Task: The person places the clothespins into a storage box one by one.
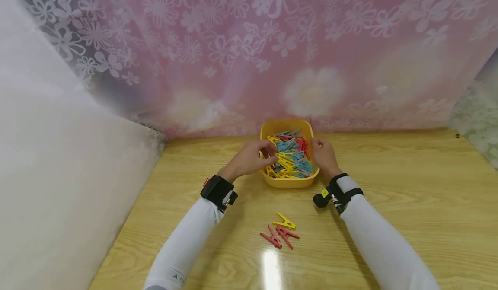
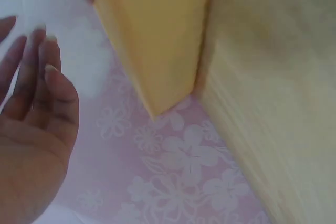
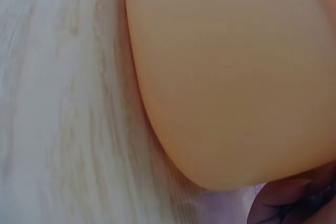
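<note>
A yellow plastic basket (image 1: pixel 288 183) full of yellow, blue, red and grey clothespins (image 1: pixel 287 162) stands on the table against the backdrop. Over its left rim, my left hand (image 1: pixel 250 158) has relaxed fingers that reach above the pins; in the left wrist view the hand (image 2: pixel 37 124) holds nothing, beside the basket's outer wall (image 2: pixel 157 35). At the right rim my right hand (image 1: pixel 324 155) grips the basket. The right wrist view shows its curled fingers (image 3: pixel 283 203) partly hidden at the corner of the basket wall (image 3: pixel 231 87).
Closer to me on the wooden table (image 1: pixel 389 186) lie a yellow clothespin (image 1: pixel 285 223) and two red clothespins (image 1: pixel 287 234), close together. A pink floral cloth (image 1: pixel 241 78) hangs right behind the basket. White sheeting (image 1: pixel 58 151) borders the table on the left.
</note>
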A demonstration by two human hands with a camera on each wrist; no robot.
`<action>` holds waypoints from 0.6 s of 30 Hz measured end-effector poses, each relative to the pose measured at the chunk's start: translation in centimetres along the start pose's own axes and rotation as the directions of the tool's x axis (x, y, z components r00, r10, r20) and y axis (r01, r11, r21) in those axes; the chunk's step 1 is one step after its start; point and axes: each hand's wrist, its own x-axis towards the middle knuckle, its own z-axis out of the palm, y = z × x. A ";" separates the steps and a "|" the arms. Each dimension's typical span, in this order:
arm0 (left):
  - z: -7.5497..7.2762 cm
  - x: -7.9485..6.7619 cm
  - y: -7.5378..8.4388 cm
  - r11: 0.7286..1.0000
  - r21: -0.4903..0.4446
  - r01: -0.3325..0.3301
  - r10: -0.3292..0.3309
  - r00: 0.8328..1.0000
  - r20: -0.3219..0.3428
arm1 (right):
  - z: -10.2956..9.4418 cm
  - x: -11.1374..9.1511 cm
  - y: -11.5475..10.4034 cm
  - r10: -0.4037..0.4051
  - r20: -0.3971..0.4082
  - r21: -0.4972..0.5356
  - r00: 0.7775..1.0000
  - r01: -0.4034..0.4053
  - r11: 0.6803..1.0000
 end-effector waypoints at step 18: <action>5.8 -6.3 -0.2 0.987 0.160 0.019 -0.087 0.900 0.428 | 0.0 0.3 -0.3 0.043 0.002 0.012 0.999 -0.043 0.999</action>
